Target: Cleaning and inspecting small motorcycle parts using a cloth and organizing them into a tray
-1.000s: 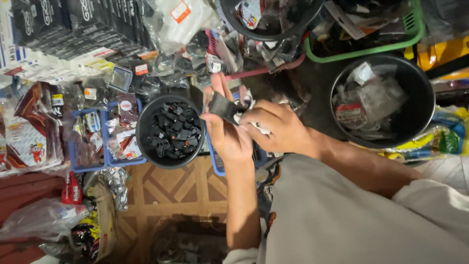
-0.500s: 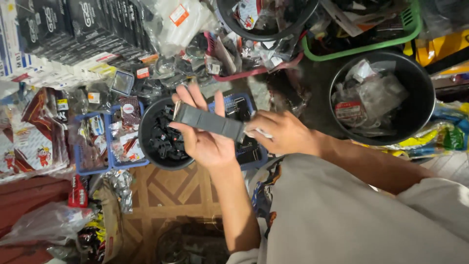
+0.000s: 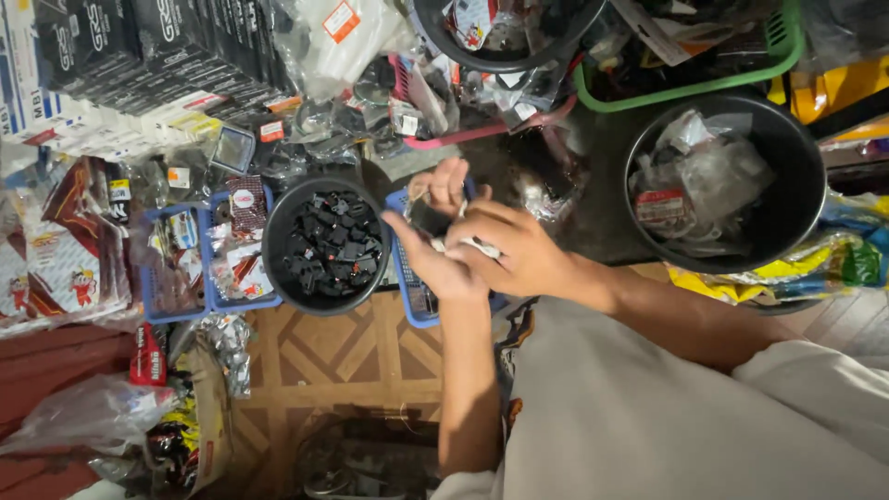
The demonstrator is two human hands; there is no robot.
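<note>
1. Your left hand (image 3: 443, 243) is palm-up with fingers curled around a small dark flat plastic part (image 3: 428, 218); the grip is loose, part resting in the palm.
2. Your right hand (image 3: 519, 252) overlaps the left, fingers closed on a small white piece (image 3: 480, 247) touching that palm. Can't tell exactly what it is.
3. Both hands sit over a blue plastic tray (image 3: 414, 294) on the floor.
4. Just left of them: round black bucket of small black plastic parts (image 3: 324, 245).
5. Far right, well apart: a larger black bucket holding clear plastic bags (image 3: 724, 181).
6. Green basket (image 3: 685, 83) lies beyond it.
</note>
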